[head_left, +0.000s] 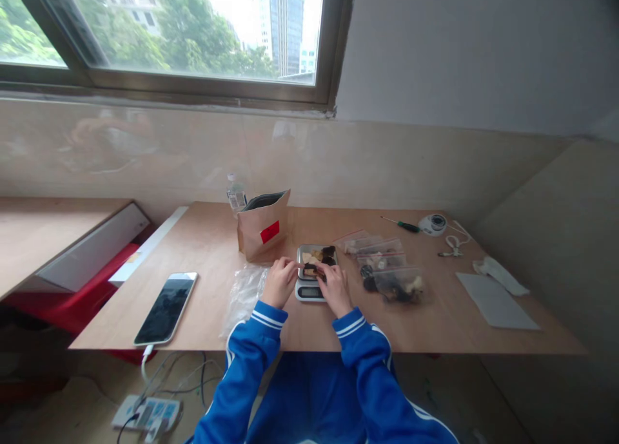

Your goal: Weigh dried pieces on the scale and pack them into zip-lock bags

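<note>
A small kitchen scale (310, 292) stands near the table's front edge with a metal tray (305, 253) on top holding several tan and dark pieces. My left hand (279, 282) is curled at the tray's left side, fingertips at its rim. My right hand (334, 290) rests over the scale's right part, its fingers pinched on a dark piece (310, 270) at the tray's front edge. Both sleeves are blue with white stripes.
A brown paper bag (264, 227) with a red label stands behind the scale, a water bottle (235, 194) beyond it. Zip bags of dried pieces (393, 278) lie right; empty plastic bags (245, 291) and a phone (167, 307) lie left. Screwdriver (400, 224), tape (432, 224), paper (495, 299) far right.
</note>
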`<state>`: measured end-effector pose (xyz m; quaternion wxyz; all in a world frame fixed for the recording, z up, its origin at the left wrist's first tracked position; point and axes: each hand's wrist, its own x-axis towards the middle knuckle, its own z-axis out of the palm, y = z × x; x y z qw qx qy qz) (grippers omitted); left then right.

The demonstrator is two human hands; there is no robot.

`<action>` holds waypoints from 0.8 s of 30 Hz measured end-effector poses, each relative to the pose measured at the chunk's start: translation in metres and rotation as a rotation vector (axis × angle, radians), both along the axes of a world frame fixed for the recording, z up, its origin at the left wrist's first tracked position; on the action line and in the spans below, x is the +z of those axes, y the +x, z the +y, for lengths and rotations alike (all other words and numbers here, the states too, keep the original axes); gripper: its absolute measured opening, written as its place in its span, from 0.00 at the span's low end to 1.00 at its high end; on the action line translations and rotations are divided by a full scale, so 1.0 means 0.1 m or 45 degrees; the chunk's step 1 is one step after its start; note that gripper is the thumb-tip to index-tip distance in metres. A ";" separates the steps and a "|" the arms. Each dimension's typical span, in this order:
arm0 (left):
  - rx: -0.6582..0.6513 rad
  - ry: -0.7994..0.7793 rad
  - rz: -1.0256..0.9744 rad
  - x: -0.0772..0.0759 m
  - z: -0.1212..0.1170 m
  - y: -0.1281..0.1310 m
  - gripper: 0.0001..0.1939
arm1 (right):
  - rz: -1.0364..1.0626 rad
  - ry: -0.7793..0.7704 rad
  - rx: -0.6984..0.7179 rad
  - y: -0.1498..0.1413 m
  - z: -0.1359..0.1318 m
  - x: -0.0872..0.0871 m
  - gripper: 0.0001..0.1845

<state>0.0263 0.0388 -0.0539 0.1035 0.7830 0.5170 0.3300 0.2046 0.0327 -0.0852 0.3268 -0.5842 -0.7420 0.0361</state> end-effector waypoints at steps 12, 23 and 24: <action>0.013 -0.093 0.240 -0.23 -0.10 0.21 0.21 | -0.075 0.221 -0.078 0.01 -0.03 -0.17 0.10; 0.083 -0.066 0.354 -0.16 -0.12 0.17 0.23 | -0.135 0.205 -0.200 0.02 -0.12 -0.12 0.11; 0.082 -0.058 0.333 -0.15 -0.13 0.17 0.24 | -0.128 0.206 -0.205 0.03 -0.12 -0.12 0.13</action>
